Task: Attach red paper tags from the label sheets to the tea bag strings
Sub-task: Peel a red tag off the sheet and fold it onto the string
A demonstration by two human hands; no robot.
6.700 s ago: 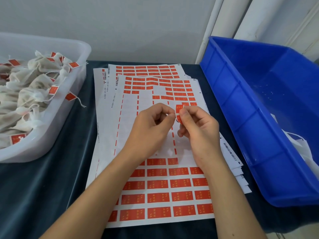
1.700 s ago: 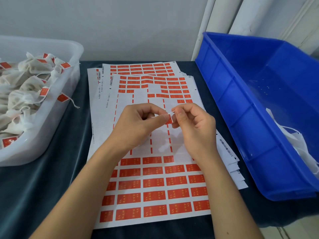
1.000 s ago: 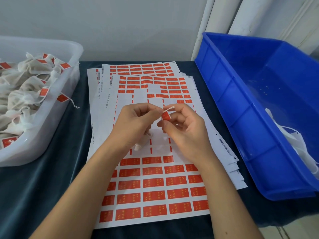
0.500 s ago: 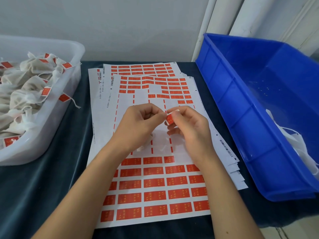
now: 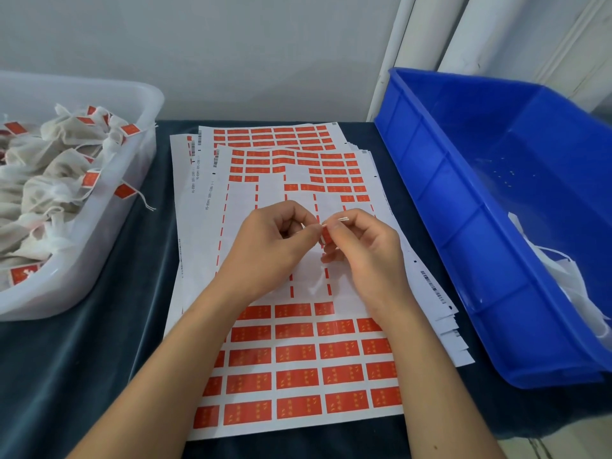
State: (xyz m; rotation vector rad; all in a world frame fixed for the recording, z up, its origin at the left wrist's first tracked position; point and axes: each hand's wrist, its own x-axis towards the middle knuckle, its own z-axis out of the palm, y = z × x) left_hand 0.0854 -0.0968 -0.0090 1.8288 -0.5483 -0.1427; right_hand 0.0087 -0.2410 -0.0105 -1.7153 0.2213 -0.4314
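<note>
Red and small, the paper tag point(image 5: 326, 236) sits pinched between both hands above the middle of the label sheets point(image 5: 298, 359), its long axis running roughly up and down in the view and its face turned mostly edge-on toward the camera. The left hand point(image 5: 275, 246) has its fingers curled, thumb and forefinger closed on the tag's left side. The right hand point(image 5: 362, 250) has its fingers curled too, thumb and forefinger nipping the tag from the right. A thin white string point(image 5: 336, 220) pokes out above the right forefinger, lying nearly level and pointing left to right. Whether a tea bag hangs under the hands I cannot tell.

The sheets lie in a fanned stack on the dark table point(image 5: 66, 376), the top one stripped bare through its middle rows. At left a translucent white tub point(image 5: 109, 240) holds tagged tea bags point(image 5: 49, 180). At right stands a blue bin point(image 5: 463, 226) with white bags point(image 5: 569, 286) in its near corner.
</note>
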